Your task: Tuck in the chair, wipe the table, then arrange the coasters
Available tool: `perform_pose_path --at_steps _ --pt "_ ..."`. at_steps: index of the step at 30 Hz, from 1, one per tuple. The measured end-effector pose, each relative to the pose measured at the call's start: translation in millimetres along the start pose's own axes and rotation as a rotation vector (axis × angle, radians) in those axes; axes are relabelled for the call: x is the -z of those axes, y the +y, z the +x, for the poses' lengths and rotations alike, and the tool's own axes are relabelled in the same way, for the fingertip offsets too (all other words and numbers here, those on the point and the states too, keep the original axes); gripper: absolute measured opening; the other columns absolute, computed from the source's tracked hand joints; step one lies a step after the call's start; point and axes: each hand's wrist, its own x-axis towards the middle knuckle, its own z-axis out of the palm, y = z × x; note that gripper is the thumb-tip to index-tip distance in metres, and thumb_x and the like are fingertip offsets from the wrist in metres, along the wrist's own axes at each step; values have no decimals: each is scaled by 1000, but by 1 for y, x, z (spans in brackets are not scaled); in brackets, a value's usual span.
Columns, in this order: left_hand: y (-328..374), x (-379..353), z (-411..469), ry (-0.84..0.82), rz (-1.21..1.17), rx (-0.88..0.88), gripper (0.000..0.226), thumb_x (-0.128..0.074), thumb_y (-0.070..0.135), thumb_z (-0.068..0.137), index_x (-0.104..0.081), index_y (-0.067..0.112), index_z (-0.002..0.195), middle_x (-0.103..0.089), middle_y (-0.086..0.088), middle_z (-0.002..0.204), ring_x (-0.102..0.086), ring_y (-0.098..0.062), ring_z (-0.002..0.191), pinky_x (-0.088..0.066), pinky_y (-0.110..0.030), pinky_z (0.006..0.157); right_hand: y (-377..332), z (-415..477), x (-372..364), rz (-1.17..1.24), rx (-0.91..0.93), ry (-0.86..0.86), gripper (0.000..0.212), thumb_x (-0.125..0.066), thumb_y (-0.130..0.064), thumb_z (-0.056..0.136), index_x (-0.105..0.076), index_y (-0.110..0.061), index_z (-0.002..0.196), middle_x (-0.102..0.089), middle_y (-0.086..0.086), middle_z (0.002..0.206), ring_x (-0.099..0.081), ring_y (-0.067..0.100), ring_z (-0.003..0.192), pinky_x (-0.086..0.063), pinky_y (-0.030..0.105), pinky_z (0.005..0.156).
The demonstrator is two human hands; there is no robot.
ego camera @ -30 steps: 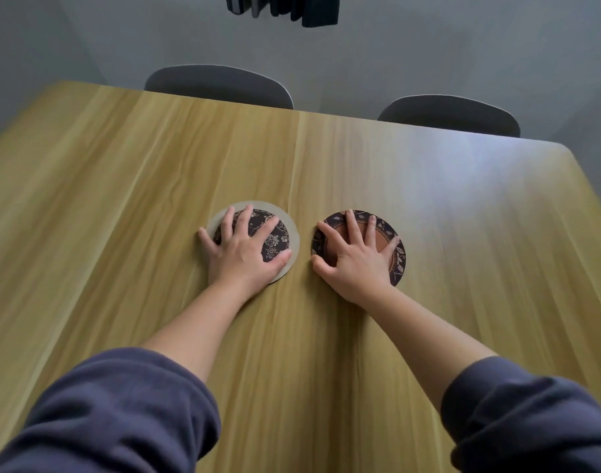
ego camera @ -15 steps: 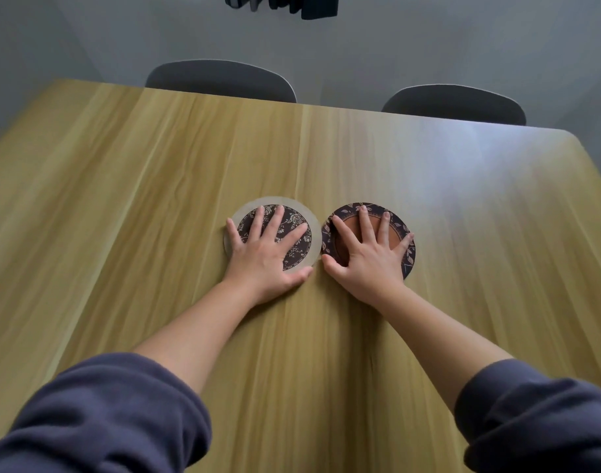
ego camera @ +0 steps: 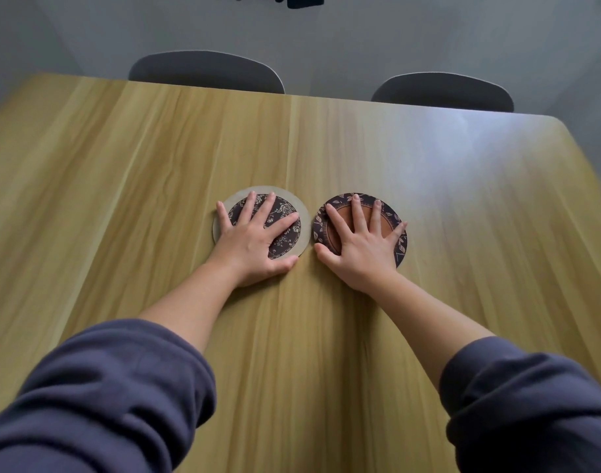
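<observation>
Slid closer, the beige-rimmed coaster [ego camera: 302, 216] and dark coaster [ego camera: 388, 213] lie under flat spread fingers [ego camera: 267, 209].

Plain grey wall [ego camera: 360, 39], soft diffuse light

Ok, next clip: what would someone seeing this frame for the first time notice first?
Two spread hands lie flat mid-table: the left hand on a pale-rimmed coaster, the right hand on a dark coaster with a brown centre. The two coasters sit side by side, close together. Around them stretches the wooden table, with two grey chair backs along its far edge.
</observation>
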Motion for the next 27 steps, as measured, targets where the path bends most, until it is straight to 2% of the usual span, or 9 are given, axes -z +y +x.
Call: perform_pose_path --at_steps 4,7,9,11,13,15,20,24,27 --pt "-1 3 1 -20 9 -16 80 -30 80 70 -14 53 144 2 1 161 10 -26 146 6 -73 105 7 1 5 8 55 -26 78 -9 -85 76 -3 -56 147 7 -4 165 15 32 149 10 75 104" --pt "0 1 2 -31 11 -16 82 -29 80 71 -13 49 145 5 1 161 11 -25 146 8 -72 105 20 7 10 87 -11 -19 67 -18 -76 86 -13 -52 148 -1 -7 165 7 28 151 6 71 108" --pt "7 -1 3 -42 18 -37 83 -25 78 74 -10 43 148 7 2 161 12 -24 146 9 -72 104 33 14 16 132 -141 44 59 -32 -61 94 -27 -40 149 -16 -1 163 -10 25 150 -5 64 113" --pt "21 -4 5 -51 63 -89 85 -14 76 78 -1 35 151 9 4 160 13 -22 146 10 -73 103 43 18 23 134 -213 148 50 -41 -46 96 -43 -26 142 -37 5 153 -31 26 140 -22 50 110" --pt "37 -7 10 -55 83 -103 87 -4 74 81 6 26 152 14 6 159 13 -20 146 10 -72 104 48 20 29 141 -224 223 41 -45 -35 96 -52 -19 133 -50 8 139 -41 28 129 -31 43 101" --pt "50 -8 13 -65 68 -83 87 -2 72 83 8 19 151 19 5 158 16 -20 146 9 -70 107 48 21 33 147 -216 233 37 -46 -31 96 -56 -17 129 -53 11 132 -43 31 125 -34 42 97" --pt "61 -1 13 -119 81 -52 84 -9 68 90 11 14 151 23 1 157 21 -22 144 5 -67 110 39 11 30 49 -182 143 45 -40 -34 97 -46 -17 138 -43 11 141 -37 32 128 -32 41 99" --pt "66 14 8 -203 69 1 83 -14 68 91 11 17 151 22 -1 158 17 -22 145 4 -64 112 29 -9 27 65 -169 -16 56 -33 -39 100 -23 -23 153 -14 9 162 -14 30 148 -21 46 115" --pt "70 23 -18 -261 28 49 79 -20 66 92 4 21 152 15 -5 159 11 -27 146 -2 -61 114 24 -36 33 40 -118 -120 58 -30 -45 100 -18 -26 154 -7 5 164 -6 29 150 -21 50 116"
